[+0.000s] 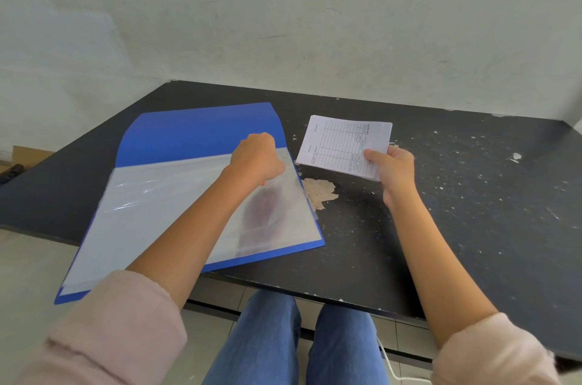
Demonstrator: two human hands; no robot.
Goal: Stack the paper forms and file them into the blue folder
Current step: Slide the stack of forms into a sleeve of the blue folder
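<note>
Now | right grip (pixel 393 170) curled round the near corner of a thin white stack of ruled forms (pixel 340 145) | glossy clear sleeve (pixel 189 202) lies just left of them | left grip (pixel 256 158) pinches its far corner | blue folder (pixel 195 132) lies open on the scuffed black worktop (pixel 472 211)

The left sleeve (pixel 110 331) and right sleeve (pixel 491 353) are pale pink, of a soft, slightly fuzzy knit. They are loose and bunched into thick folds that end near the elbows. The left hand (pixel 256 158) and right hand (pixel 393 167) are bare. The jeans (pixel 261 337) are mid-blue denim, lightly creased at the knees.
</note>
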